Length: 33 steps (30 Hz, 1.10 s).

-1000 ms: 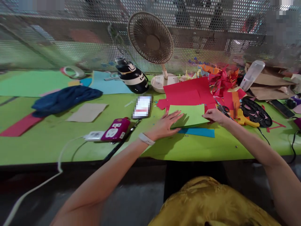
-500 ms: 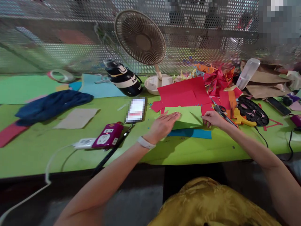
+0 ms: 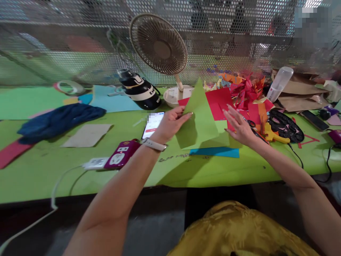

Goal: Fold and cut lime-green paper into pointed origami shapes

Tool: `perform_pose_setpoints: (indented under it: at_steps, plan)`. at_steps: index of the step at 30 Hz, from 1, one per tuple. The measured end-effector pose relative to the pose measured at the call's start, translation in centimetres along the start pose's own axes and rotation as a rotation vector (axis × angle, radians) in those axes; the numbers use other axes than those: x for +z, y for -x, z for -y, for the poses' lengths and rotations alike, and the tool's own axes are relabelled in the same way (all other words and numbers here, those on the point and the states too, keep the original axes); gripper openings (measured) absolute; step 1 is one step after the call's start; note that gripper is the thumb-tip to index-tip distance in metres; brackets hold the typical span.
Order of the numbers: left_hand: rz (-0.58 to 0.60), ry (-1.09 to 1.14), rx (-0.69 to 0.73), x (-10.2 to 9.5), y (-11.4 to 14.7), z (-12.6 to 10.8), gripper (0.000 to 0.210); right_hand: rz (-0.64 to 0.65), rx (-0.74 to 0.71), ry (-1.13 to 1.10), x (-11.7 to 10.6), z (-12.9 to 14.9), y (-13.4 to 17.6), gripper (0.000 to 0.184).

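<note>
Between thumb and fingers, my left hand (image 3: pixel 174 121) grips the left edge of a light green sheet of paper (image 3: pixel 202 119), which stands raised and tilted above the table. My right hand (image 3: pixel 237 124) is held apart from it on the right, fingers spread, holding nothing. Under the raised sheet another light green sheet (image 3: pixel 223 133) lies flat, partly covered. A blue paper strip (image 3: pixel 215 152) lies just in front of both. Behind the raised paper, red paper (image 3: pixel 220 99) is partly hidden.
A white fan (image 3: pixel 162 49) and a black bottle (image 3: pixel 142 90) stand at the back. Left of my hands are a phone (image 3: pixel 153 124) and a purple power strip (image 3: pixel 122 153). Scissors (image 3: pixel 250 123), a yellow glue gun (image 3: pixel 275 136) and a black palette (image 3: pixel 286 126) lie right, below red paper scraps (image 3: pixel 247 89).
My left hand, flat on the green paper before, has moved left and lifted the sheet by its edge. My right hand has let go of the paper's right side and spread its fingers.
</note>
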<state>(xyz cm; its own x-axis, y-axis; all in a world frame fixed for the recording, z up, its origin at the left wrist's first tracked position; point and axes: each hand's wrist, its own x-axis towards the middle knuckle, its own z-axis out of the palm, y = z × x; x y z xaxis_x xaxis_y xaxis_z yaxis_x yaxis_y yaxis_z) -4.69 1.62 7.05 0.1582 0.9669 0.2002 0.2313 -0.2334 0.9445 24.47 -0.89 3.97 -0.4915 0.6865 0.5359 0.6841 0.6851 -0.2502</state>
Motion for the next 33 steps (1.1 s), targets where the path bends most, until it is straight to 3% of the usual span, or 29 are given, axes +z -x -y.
perform_pose_setpoints:
  at_steps: [4, 8, 12, 15, 17, 19, 22, 25, 29, 33]
  plan:
    - [0.206, 0.105, -0.261, 2.2, -0.7, 2.7, 0.051, 0.215, -0.219, 0.092, 1.6, 0.7, 0.1, 0.073]
    - [0.258, 0.064, -0.264, 3.6, -1.6, 5.0, 0.044, 0.379, -0.340, 0.066, 3.3, 0.4, 0.0, 0.054]
    - [0.223, -0.188, -0.213, 3.6, -2.2, 6.5, 0.047, 0.426, -0.300, 0.040, 4.4, -0.4, 0.2, 0.041]
    - [0.108, -0.450, -0.068, 2.8, -1.8, 6.7, 0.053, 0.423, -0.242, 0.020, 4.9, -0.8, 0.4, 0.038]
    - [0.111, -0.522, 0.075, 2.1, -1.1, 6.4, 0.050, 0.422, -0.192, -0.015, 5.2, -1.0, 0.6, 0.035]
    - [0.245, -0.521, 0.203, 1.4, -0.2, 6.0, 0.045, 0.423, -0.140, -0.061, 5.3, -1.1, 0.6, 0.032]
    - [0.493, -0.497, 0.201, 0.5, 1.2, 5.4, 0.051, 0.430, -0.051, -0.107, 5.3, -0.9, 0.4, 0.030]
    - [0.571, -0.508, 0.202, 0.0, 2.0, 5.3, 0.063, 0.421, 0.035, -0.135, 5.1, -0.5, 0.0, 0.026]
    - [0.420, -0.494, 0.221, 0.4, 2.2, 6.0, 0.053, 0.364, 0.192, -0.201, 5.0, -0.4, -1.0, 0.021]
    - [0.210, -0.485, 0.113, 1.0, 1.6, 6.8, 0.041, 0.283, 0.329, -0.207, 5.5, -0.9, -1.7, 0.028]
